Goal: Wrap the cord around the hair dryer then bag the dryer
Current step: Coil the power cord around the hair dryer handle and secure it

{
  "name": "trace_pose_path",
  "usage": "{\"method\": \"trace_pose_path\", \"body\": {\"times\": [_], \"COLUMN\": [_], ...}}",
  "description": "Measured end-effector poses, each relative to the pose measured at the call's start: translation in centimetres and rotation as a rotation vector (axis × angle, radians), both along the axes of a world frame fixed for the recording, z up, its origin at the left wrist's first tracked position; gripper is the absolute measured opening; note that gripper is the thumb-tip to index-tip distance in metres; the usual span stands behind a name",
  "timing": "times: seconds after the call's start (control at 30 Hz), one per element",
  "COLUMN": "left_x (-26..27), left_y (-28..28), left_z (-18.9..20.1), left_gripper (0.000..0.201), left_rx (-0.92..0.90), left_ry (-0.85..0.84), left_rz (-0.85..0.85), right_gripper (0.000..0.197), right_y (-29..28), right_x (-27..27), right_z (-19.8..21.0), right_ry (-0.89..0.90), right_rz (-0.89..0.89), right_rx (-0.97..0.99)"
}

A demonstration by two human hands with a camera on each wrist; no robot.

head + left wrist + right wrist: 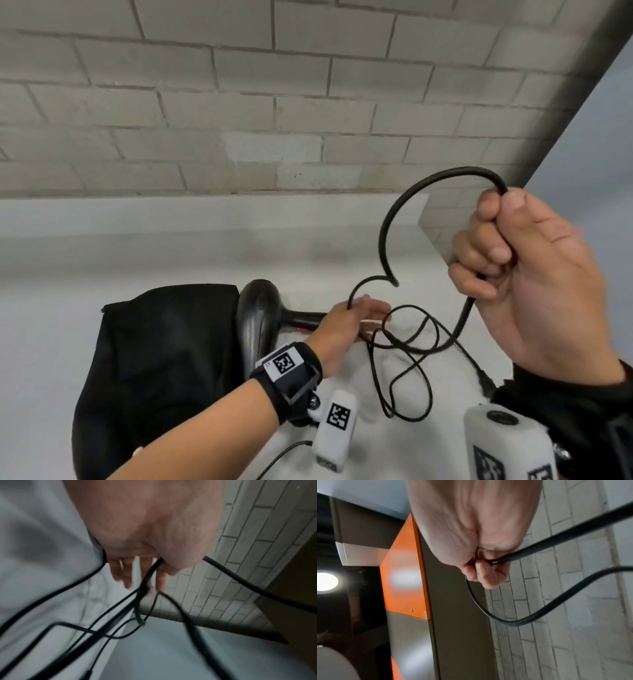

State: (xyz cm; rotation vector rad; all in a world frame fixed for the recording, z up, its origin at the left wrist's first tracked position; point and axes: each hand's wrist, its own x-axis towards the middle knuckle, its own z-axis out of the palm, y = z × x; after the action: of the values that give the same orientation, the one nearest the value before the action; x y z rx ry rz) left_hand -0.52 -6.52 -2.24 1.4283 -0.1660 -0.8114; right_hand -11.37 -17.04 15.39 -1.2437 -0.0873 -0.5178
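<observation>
A black hair dryer lies on the white table, its handle pointing right toward my left hand. Left of it lies the black bag, its near end under my left forearm. My left hand pinches the black cord at the handle's end; in the left wrist view the cord runs under the thumb of my left hand. My right hand is raised at the right, fist gripping the cord, as the right wrist view shows at my right hand and cord. Slack loops lie on the table.
A grey brick wall stands behind the table. A wall corner juts out at the back right. The cord's plug lies near my right sleeve. Bare table surface stretches behind the dryer and bag.
</observation>
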Motion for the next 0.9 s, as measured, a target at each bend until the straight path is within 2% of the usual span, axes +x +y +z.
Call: {"method": "trace_pose_path", "body": {"times": [0.07,0.13,0.23,0.33,0.47,0.53,0.6,0.63,0.67,0.7,0.73,0.8,0.83,0.9], "left_x": [0.4,1.8,4.2,5.8,6.4,6.3,6.1,6.1,6.1,6.1,6.1,6.1,6.1,6.2], "left_y": [0.5,1.6,4.2,5.7,4.8,3.7,2.5,1.9,1.4,0.9,0.4,-0.4,-0.8,-1.5], "left_z": [1.6,3.7,7.8,12.4,18.1,19.9,20.9,21.1,21.3,21.3,21.2,20.9,20.7,20.4], "left_gripper": [0.037,0.035,0.029,0.03,0.032,0.032,0.032,0.032,0.032,0.031,0.031,0.031,0.031,0.031], "left_rx": [-0.1,-0.039,-0.026,-0.098,-0.201,-0.213,-0.211,-0.204,-0.196,-0.185,-0.175,-0.162,-0.159,-0.152], "left_ry": [0.042,-0.057,-0.219,-0.257,-0.308,-0.367,-0.411,-0.422,-0.431,-0.439,-0.444,-0.441,-0.436,-0.429], "left_rz": [0.122,0.196,0.125,0.052,0.032,0.037,0.028,0.021,0.013,0.008,0.004,-0.002,-0.007,-0.013], "right_gripper": [0.024,0.026,0.028,0.03,0.018,0.015,0.025,0.025,0.022,0.018,0.015,0.007,0.011,0.027], "right_y": [-1.9,-4.7,-9.1,-11.3,-10.5,-8.7,-5.7,-3.9,-2.0,-0.6,0.7,1.9,2.1,1.9], "right_x": [-0.1,-0.5,-1.1,-1.1,-0.7,-0.9,-1.4,-1.7,-1.9,-2.1,-2.3,-2.4,-2.5,-2.8], "right_z": [-0.3,-1.1,-2.7,-4.7,-7.7,-8.6,-9.0,-9.4,-10.0,-10.9,-12.1,-15.3,-17.1,-19.7], "right_ry": [-0.021,-0.023,0.033,0.14,0.197,0.193,0.045,-0.036,-0.076,-0.053,0.044,0.388,0.562,0.78], "right_rz": [-0.109,-0.241,-0.438,-0.608,-0.72,-0.883,-1.042,-1.041,-0.96,-0.805,-0.59,-0.169,-0.029,0.073], "right_rx": [-0.004,-0.011,-0.07,-0.181,-0.349,-0.463,-0.569,-0.649,-0.751,-0.849,-0.924,-1.12,-1.252,-1.494]}}
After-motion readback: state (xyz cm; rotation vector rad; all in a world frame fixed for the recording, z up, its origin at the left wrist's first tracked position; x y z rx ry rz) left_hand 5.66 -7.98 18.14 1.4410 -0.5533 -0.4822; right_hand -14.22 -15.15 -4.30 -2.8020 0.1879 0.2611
